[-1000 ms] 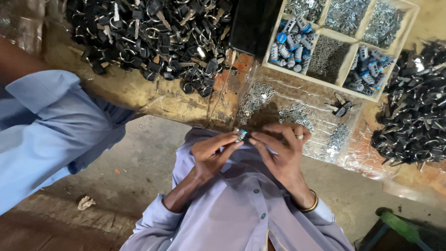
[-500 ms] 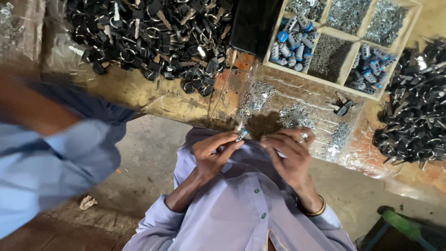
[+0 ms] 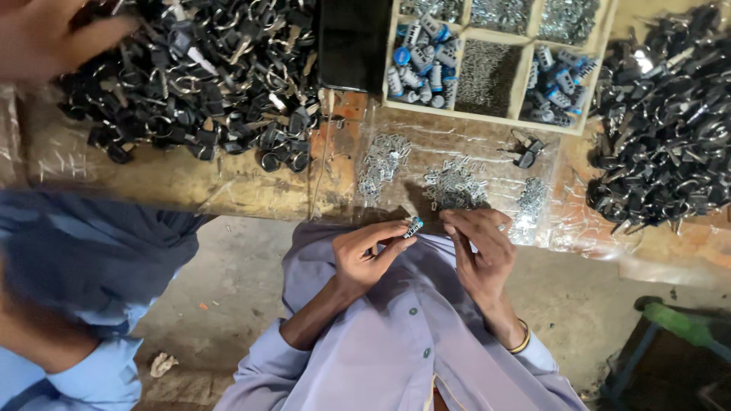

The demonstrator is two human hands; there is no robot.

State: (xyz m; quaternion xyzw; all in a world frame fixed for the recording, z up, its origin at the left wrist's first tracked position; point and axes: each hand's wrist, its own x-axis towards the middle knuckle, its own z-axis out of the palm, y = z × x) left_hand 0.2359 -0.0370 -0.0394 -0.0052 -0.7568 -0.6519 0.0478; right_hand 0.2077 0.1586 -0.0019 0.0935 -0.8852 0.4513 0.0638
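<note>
Closest to the camera, the person's lilac-shirted forearms rise toward the bench edge, the right wrist ringed by a gold bangle point(image 3: 521, 339). The left hand point(image 3: 368, 259) pinches a small lock cylinder point(image 3: 413, 227), silver with a blue end, between thumb and fingertips; the cylinder sticks out past the fingertips with its long axis slanting up and to the right, its free end aimed at the right hand point(image 3: 478, 247). That hand sits just beside it, fingers curled together as if nipping something tiny, though whether anything lies between them cannot be told. So the cylinder lies to the right hand's left, a short gap apart, and the left hand alone grips it. Just beyond both hands, on the clear plastic sheet covering the wooden bench point(image 3: 190, 186), lie little heaps of small silver metal pieces point(image 3: 455, 185), with a loose black key point(image 3: 527, 154) a bit farther on. Beyond these stands a wooden compartment tray point(image 3: 525, 72) holding more blue-and-silver cylinders and fine metal parts in separate cells. Big piles of black-headed keys point(image 3: 221, 84) spread to the left and to the right at the back of the bench. At far left a co-worker's blue sleeve point(image 3: 72, 266) is blurred, and that person's hand point(image 3: 53, 38) reaches over the left key pile.
</note>
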